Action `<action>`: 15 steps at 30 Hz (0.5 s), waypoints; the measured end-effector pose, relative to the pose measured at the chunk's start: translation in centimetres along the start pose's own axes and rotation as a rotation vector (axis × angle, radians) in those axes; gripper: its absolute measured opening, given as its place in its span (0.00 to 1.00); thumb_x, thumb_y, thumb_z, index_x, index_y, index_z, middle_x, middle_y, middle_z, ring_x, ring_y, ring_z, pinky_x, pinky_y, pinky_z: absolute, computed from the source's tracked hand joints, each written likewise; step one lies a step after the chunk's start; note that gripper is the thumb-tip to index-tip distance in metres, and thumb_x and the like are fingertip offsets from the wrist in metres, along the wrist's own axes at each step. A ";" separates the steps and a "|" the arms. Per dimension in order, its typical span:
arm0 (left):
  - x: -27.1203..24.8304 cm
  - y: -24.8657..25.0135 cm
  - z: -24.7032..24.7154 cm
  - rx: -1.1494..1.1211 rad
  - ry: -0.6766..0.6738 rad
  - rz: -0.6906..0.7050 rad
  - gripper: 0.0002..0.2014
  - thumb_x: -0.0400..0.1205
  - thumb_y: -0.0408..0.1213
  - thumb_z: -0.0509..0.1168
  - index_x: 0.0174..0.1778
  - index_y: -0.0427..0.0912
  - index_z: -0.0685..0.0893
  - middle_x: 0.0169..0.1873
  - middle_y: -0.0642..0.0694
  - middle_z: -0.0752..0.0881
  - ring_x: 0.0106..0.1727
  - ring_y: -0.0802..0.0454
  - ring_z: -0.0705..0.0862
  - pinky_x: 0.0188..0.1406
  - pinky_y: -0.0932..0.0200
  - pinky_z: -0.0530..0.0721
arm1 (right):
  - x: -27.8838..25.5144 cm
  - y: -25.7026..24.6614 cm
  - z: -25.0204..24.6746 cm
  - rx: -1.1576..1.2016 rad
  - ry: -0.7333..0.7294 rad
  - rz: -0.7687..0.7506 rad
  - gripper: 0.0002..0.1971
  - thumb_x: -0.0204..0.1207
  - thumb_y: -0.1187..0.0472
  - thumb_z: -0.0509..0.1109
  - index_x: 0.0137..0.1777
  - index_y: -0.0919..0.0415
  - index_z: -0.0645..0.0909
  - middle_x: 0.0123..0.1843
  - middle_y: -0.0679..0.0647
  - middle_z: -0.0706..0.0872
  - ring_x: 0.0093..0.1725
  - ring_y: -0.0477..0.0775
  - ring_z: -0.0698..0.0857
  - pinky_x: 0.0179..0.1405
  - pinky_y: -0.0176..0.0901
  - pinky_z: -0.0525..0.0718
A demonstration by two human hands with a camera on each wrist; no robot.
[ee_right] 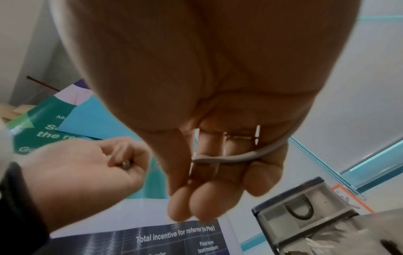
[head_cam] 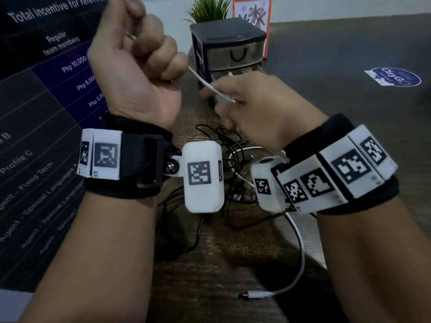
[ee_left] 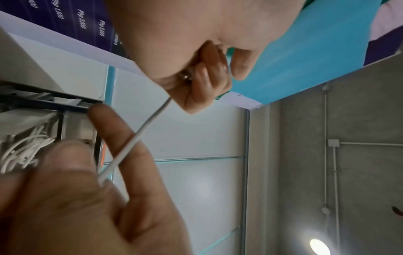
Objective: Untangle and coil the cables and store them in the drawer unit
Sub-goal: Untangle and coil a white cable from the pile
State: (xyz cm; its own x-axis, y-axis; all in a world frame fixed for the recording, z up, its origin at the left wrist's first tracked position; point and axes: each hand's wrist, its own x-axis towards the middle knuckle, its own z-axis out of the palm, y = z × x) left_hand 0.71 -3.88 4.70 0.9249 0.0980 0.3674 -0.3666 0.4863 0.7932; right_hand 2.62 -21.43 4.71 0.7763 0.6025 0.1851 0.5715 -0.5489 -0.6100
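Observation:
A white cable (head_cam: 207, 86) runs taut between my two hands above the table. My left hand (head_cam: 144, 50) is raised in a fist and grips one end; in the left wrist view a metal plug tip (ee_left: 185, 76) shows inside its curled fingers (ee_left: 205, 75). My right hand (head_cam: 235, 99) is lower, in front of the drawer unit (head_cam: 228, 40), with its fingers curled round the white cable (ee_right: 250, 155). A tangle of black cables (head_cam: 233, 145) lies on the table under my wrists. The white cable's other end (head_cam: 256, 294) lies near the front edge.
The drawer unit's second drawer (head_cam: 233, 74) stands open, with coiled white cables (ee_left: 21, 151) inside it. A potted plant (head_cam: 210, 8) and a framed flower picture (head_cam: 253, 12) stand behind the unit. A dark printed banner (head_cam: 35, 113) is on the left, and a round sticker (head_cam: 394, 76) on the right.

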 end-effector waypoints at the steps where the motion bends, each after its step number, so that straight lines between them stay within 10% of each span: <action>1: 0.0 0.2 -0.3 0.021 0.053 0.015 0.16 0.92 0.45 0.49 0.39 0.46 0.55 0.26 0.50 0.56 0.24 0.51 0.56 0.31 0.51 0.52 | -0.1 -0.2 -0.1 -0.016 -0.004 -0.002 0.15 0.84 0.59 0.64 0.62 0.38 0.83 0.32 0.39 0.80 0.32 0.37 0.77 0.35 0.30 0.74; 6: -0.6 0.3 2.1 0.130 0.151 0.177 0.26 0.91 0.39 0.49 0.25 0.46 0.74 0.21 0.53 0.66 0.23 0.55 0.62 0.30 0.54 0.59 | -0.8 -0.9 -1.0 -0.087 -0.010 -0.010 0.13 0.83 0.54 0.67 0.63 0.35 0.84 0.29 0.36 0.77 0.33 0.35 0.80 0.28 0.20 0.72; 10: -0.4 -0.8 3.8 0.284 0.309 0.446 0.06 0.87 0.31 0.58 0.52 0.31 0.69 0.28 0.50 0.68 0.25 0.56 0.63 0.27 0.57 0.64 | -1.3 -0.5 -2.2 -0.116 0.030 0.038 0.08 0.83 0.53 0.68 0.53 0.40 0.87 0.31 0.39 0.80 0.27 0.34 0.78 0.23 0.23 0.70; 15: -0.2 -1.6 3.5 0.793 0.239 0.552 0.17 0.84 0.32 0.61 0.62 0.27 0.65 0.39 0.45 0.69 0.38 0.54 0.72 0.43 0.61 0.76 | -1.7 -0.3 -3.1 -0.142 0.092 0.074 0.10 0.83 0.50 0.68 0.41 0.46 0.87 0.32 0.45 0.86 0.32 0.40 0.81 0.28 0.35 0.72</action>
State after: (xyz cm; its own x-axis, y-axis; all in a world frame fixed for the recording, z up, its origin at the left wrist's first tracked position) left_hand 0.74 -7.71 5.01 0.5683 0.3508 0.7443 -0.6325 -0.3924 0.6678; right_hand 1.93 -24.07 6.98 0.8348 0.5058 0.2176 0.5390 -0.6700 -0.5105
